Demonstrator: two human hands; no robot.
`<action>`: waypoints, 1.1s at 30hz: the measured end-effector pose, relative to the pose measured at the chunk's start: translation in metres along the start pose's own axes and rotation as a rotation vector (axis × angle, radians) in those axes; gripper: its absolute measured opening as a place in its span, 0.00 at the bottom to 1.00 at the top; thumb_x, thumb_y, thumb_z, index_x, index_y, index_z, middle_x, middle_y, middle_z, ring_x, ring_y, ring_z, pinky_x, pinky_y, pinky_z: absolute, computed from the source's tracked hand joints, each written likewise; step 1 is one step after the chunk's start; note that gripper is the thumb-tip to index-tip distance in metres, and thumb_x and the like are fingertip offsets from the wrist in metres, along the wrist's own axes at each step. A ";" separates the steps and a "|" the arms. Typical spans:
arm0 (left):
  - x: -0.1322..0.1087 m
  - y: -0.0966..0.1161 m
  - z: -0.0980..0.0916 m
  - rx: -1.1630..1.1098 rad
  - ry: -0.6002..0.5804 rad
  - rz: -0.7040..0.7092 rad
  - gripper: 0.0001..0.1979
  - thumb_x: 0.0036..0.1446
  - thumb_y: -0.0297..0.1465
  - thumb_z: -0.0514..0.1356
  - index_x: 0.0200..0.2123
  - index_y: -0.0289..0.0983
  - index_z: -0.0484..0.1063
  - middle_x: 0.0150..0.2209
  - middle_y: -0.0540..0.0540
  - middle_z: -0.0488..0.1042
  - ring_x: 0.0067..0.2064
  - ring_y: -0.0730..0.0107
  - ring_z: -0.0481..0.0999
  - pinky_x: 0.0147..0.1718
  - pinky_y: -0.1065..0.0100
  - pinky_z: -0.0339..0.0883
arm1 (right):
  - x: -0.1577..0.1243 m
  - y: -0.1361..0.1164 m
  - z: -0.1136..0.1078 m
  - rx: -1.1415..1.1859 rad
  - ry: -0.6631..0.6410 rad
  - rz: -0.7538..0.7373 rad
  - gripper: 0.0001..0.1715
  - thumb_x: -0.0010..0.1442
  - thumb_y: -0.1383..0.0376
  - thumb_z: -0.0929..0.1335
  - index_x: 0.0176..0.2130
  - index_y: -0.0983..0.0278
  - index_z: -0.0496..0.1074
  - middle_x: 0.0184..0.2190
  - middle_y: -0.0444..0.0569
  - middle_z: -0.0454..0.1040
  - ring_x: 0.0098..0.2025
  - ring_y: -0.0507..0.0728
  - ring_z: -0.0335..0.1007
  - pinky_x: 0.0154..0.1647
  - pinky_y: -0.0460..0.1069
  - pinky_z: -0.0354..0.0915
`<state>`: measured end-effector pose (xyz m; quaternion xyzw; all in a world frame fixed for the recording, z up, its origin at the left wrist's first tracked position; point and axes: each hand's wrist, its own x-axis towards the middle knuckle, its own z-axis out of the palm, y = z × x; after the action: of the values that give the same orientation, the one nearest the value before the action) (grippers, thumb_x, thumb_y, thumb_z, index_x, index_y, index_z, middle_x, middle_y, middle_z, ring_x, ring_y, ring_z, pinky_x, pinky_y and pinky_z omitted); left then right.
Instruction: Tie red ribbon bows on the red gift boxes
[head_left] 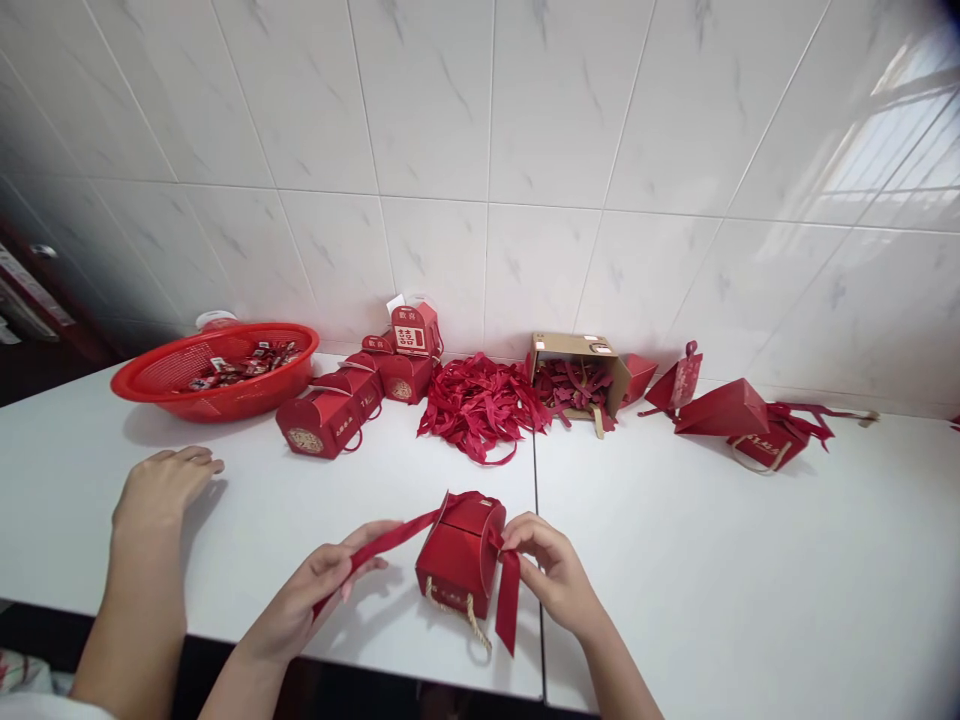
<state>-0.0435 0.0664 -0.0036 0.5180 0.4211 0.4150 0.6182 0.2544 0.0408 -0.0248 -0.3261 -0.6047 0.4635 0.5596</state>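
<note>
Together, left hand [319, 590] and right hand [553, 572] pinch a ribbon [390, 540] on the gift box [456, 562]; basket [225, 402] holds sweets [244, 364]

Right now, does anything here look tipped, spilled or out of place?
Yes. The cardboard box by the wall lies on its side, red ribbon pieces spilling from its open mouth onto the table. Beside it sprawls a loose ribbon heap. The left hand and right hand each pinch the ribbon on the gift box.

Small red gift box [457, 560] with ribbon [390, 540]
</note>
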 end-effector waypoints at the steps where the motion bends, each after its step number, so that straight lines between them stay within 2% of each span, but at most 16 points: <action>1: 0.001 -0.002 0.001 -0.176 0.040 0.055 0.21 0.47 0.46 0.65 0.15 0.37 0.68 0.52 0.43 0.74 0.59 0.43 0.63 0.53 0.48 0.62 | -0.001 0.001 0.003 0.096 0.044 0.026 0.05 0.59 0.62 0.68 0.35 0.60 0.74 0.37 0.50 0.71 0.38 0.56 0.69 0.40 0.51 0.67; 2: 0.004 -0.003 0.003 -0.371 0.076 0.098 0.20 0.47 0.43 0.65 0.13 0.37 0.67 0.52 0.44 0.74 0.60 0.43 0.63 0.54 0.47 0.61 | -0.002 0.003 0.004 0.198 0.109 0.053 0.05 0.58 0.61 0.70 0.34 0.59 0.74 0.38 0.49 0.71 0.38 0.56 0.69 0.39 0.51 0.67; 4: 0.011 -0.005 0.006 -0.756 0.176 0.144 0.20 0.52 0.37 0.62 0.12 0.37 0.64 0.45 0.47 0.78 0.57 0.48 0.68 0.53 0.48 0.63 | -0.004 0.006 0.004 0.422 0.291 0.101 0.07 0.54 0.59 0.72 0.33 0.59 0.74 0.40 0.48 0.71 0.37 0.55 0.69 0.36 0.50 0.67; 7: 0.021 -0.003 0.006 -1.149 0.395 0.149 0.19 0.61 0.31 0.53 0.17 0.38 0.65 0.27 0.50 0.76 0.40 0.65 0.78 0.45 0.58 0.71 | -0.006 0.008 -0.004 0.749 0.587 0.153 0.06 0.52 0.60 0.74 0.32 0.58 0.75 0.39 0.44 0.72 0.38 0.52 0.69 0.35 0.47 0.68; 9: 0.025 -0.002 0.004 -1.238 0.492 0.118 0.19 0.64 0.28 0.48 0.20 0.37 0.65 0.22 0.52 0.72 0.30 0.73 0.76 0.40 0.64 0.73 | -0.009 0.008 -0.011 0.888 0.729 0.190 0.05 0.51 0.63 0.74 0.31 0.59 0.74 0.35 0.42 0.72 0.38 0.51 0.70 0.37 0.46 0.69; 10: 0.026 -0.001 0.004 -1.247 0.504 0.095 0.19 0.65 0.27 0.47 0.21 0.37 0.65 0.21 0.52 0.70 0.27 0.74 0.75 0.38 0.65 0.73 | -0.010 0.008 -0.014 0.930 0.773 0.209 0.05 0.51 0.65 0.74 0.30 0.60 0.74 0.34 0.41 0.72 0.39 0.50 0.70 0.38 0.45 0.69; 12: 0.024 0.000 0.004 -1.239 0.472 0.065 0.17 0.65 0.29 0.47 0.26 0.36 0.68 0.23 0.50 0.71 0.27 0.74 0.74 0.36 0.65 0.74 | -0.012 0.008 -0.017 0.975 0.828 0.245 0.05 0.51 0.66 0.74 0.30 0.61 0.74 0.33 0.41 0.73 0.39 0.50 0.71 0.40 0.46 0.70; 15: 0.020 0.005 0.007 -1.232 0.419 0.094 0.17 0.64 0.34 0.47 0.43 0.32 0.72 0.31 0.44 0.75 0.33 0.69 0.77 0.38 0.62 0.75 | -0.012 0.004 -0.017 0.962 0.887 0.274 0.06 0.50 0.67 0.74 0.31 0.62 0.74 0.30 0.40 0.73 0.35 0.48 0.71 0.39 0.44 0.70; 18: 0.020 0.017 0.009 -1.175 0.421 0.159 0.19 0.60 0.32 0.49 0.49 0.30 0.70 0.36 0.42 0.76 0.38 0.66 0.77 0.41 0.61 0.75 | -0.007 -0.008 -0.016 0.814 0.901 0.206 0.07 0.50 0.66 0.75 0.30 0.62 0.74 0.25 0.38 0.71 0.30 0.47 0.70 0.36 0.43 0.69; 22: 0.028 0.042 0.018 -0.890 0.390 0.355 0.13 0.53 0.23 0.58 0.42 0.35 0.75 0.29 0.50 0.76 0.32 0.73 0.77 0.39 0.69 0.74 | 0.007 -0.033 -0.015 0.476 0.863 0.010 0.08 0.51 0.63 0.75 0.31 0.62 0.74 0.25 0.39 0.73 0.30 0.48 0.71 0.39 0.46 0.69; 25: 0.034 0.067 0.032 -0.653 0.285 0.493 0.20 0.47 0.23 0.67 0.45 0.40 0.75 0.26 0.54 0.76 0.31 0.75 0.76 0.39 0.72 0.73 | 0.021 -0.054 -0.010 0.278 0.826 -0.085 0.11 0.52 0.61 0.74 0.35 0.62 0.75 0.31 0.44 0.77 0.36 0.52 0.74 0.45 0.51 0.68; 27: 0.036 0.083 0.045 -0.521 0.192 0.534 0.26 0.46 0.26 0.69 0.50 0.43 0.72 0.27 0.54 0.77 0.31 0.75 0.76 0.40 0.72 0.72 | 0.032 -0.066 -0.004 0.231 0.760 -0.104 0.11 0.52 0.60 0.74 0.37 0.62 0.75 0.31 0.45 0.77 0.35 0.53 0.73 0.43 0.52 0.68; 28: 0.037 0.090 0.053 -0.463 0.144 0.538 0.26 0.46 0.27 0.70 0.50 0.43 0.72 0.27 0.53 0.78 0.31 0.75 0.76 0.39 0.72 0.71 | 0.037 -0.072 0.000 0.229 0.712 -0.102 0.11 0.53 0.60 0.74 0.36 0.62 0.75 0.30 0.44 0.76 0.33 0.52 0.73 0.42 0.51 0.68; 31: 0.041 0.105 0.074 -0.338 0.014 0.507 0.12 0.49 0.31 0.69 0.39 0.40 0.76 0.27 0.51 0.78 0.31 0.74 0.77 0.38 0.72 0.70 | 0.051 -0.086 0.015 0.252 0.574 -0.072 0.09 0.54 0.59 0.73 0.31 0.63 0.74 0.25 0.42 0.74 0.30 0.50 0.70 0.38 0.49 0.68; 33: 0.043 0.110 0.086 -0.303 -0.047 0.470 0.07 0.51 0.32 0.68 0.33 0.38 0.75 0.26 0.51 0.78 0.31 0.72 0.77 0.39 0.70 0.70 | 0.059 -0.092 0.025 0.279 0.520 -0.057 0.10 0.54 0.59 0.73 0.30 0.63 0.74 0.24 0.42 0.74 0.30 0.50 0.70 0.38 0.49 0.68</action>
<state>0.0429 0.0957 0.1109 0.5124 0.2081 0.5932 0.5850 0.2317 0.0566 0.0834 -0.3367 -0.3805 0.4272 0.7479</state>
